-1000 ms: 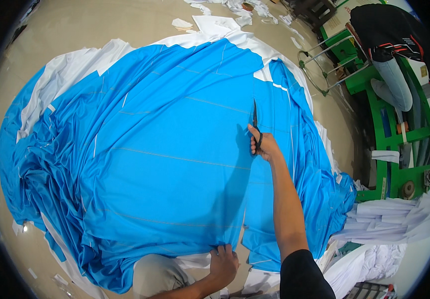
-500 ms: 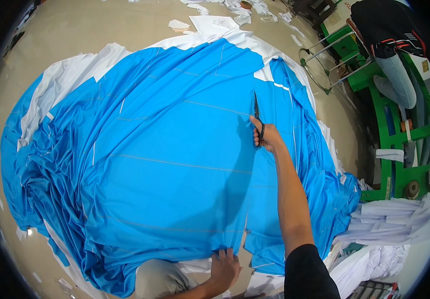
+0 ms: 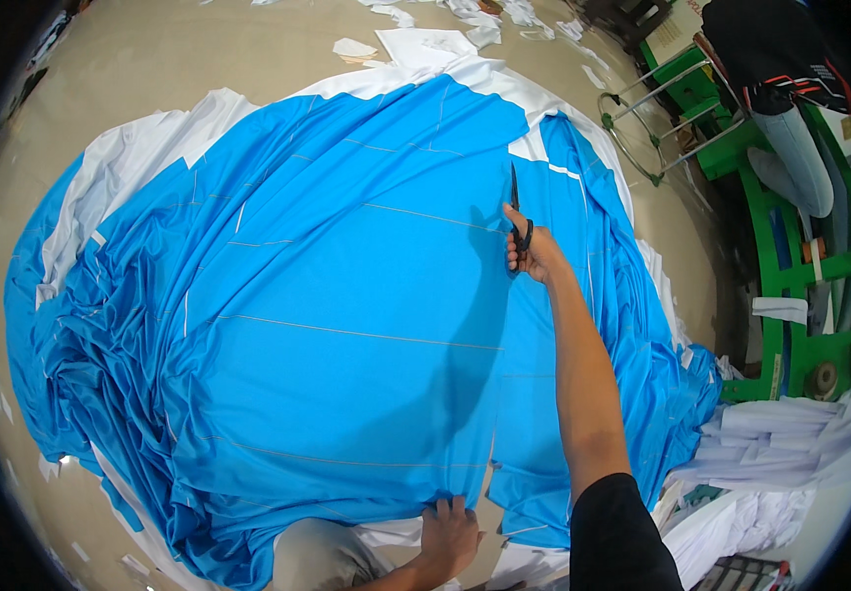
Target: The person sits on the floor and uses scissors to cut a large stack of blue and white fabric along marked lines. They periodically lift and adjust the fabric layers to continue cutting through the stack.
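Observation:
A large bright blue cloth (image 3: 346, 394) with thin pale lines lies spread over the floor, its left side bunched in folds. My right hand (image 3: 538, 254) is closed around the black handles of a pair of scissors (image 3: 515, 187), blades pointing away from me over the right part of the cloth. Whether the blades are apart is too small to tell. Below the scissors, a slit runs along the cloth toward me and widens near its front edge. There my left hand (image 3: 448, 540) grips that edge, fingers curled over it and fingertips partly hidden.
White cloth (image 3: 425, 51) shows around and beneath the blue one. To the right stand a green metal frame (image 3: 772, 266) and a metal-tube rack (image 3: 657, 128). White fabric (image 3: 780, 438) is piled at lower right. White scraps (image 3: 354, 48) litter the floor. My knee (image 3: 322, 555) is near the front edge.
My right hand has moved the scissors a little farther away from me along the cloth. My left hand stays at the front edge. The whole view has shifted slightly.

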`<state>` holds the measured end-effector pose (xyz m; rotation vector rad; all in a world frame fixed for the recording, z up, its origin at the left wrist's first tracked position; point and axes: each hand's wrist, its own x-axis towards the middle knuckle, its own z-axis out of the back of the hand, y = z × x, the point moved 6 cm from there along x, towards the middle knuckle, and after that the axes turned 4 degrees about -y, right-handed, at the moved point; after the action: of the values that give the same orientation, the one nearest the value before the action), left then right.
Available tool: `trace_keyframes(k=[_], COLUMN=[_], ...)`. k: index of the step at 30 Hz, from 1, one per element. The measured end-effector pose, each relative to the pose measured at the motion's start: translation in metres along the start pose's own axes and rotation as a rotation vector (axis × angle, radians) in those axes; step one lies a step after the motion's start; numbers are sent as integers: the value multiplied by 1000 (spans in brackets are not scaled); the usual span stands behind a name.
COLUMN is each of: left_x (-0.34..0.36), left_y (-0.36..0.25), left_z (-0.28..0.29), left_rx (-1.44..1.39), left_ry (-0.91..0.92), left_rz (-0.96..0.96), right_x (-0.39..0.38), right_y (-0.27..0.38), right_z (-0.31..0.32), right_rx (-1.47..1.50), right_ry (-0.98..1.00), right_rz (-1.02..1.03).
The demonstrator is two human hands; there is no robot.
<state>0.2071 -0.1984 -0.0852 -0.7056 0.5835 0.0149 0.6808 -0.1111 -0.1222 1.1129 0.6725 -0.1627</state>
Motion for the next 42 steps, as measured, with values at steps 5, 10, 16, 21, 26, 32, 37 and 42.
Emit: trace_keyframes(k=[5, 10, 16, 21, 26, 32, 37, 42], left_x=[-1, -1, -2, -3, -3, -1, 1, 13], left_y=[1, 1, 3, 2, 3, 2, -3, 26], left_z=[-2, -3, 0, -1, -4, -12, 8, 62], left_rx=[4, -53, -49, -56, -54, -49, -51, -346], left_ry=[-37, -95, -135, -205, -253, -303, -274, -331], left_rz=[-3, -12, -13, -40, -34, -50, -79, 96], right_x=[0, 8, 18, 30, 31, 41, 32, -32], right_y=[2, 8, 22, 16, 21, 29, 33, 8], right_z=[-5, -2, -10, -2, -5, 0, 16, 40], right_rx=[-65, 37, 25, -33, 4, -60, -93, -466], right_ry=[-20, 10, 6, 8, -15, 2, -19, -116], right_rz=[20, -5, 13, 15, -22, 6, 30, 201])
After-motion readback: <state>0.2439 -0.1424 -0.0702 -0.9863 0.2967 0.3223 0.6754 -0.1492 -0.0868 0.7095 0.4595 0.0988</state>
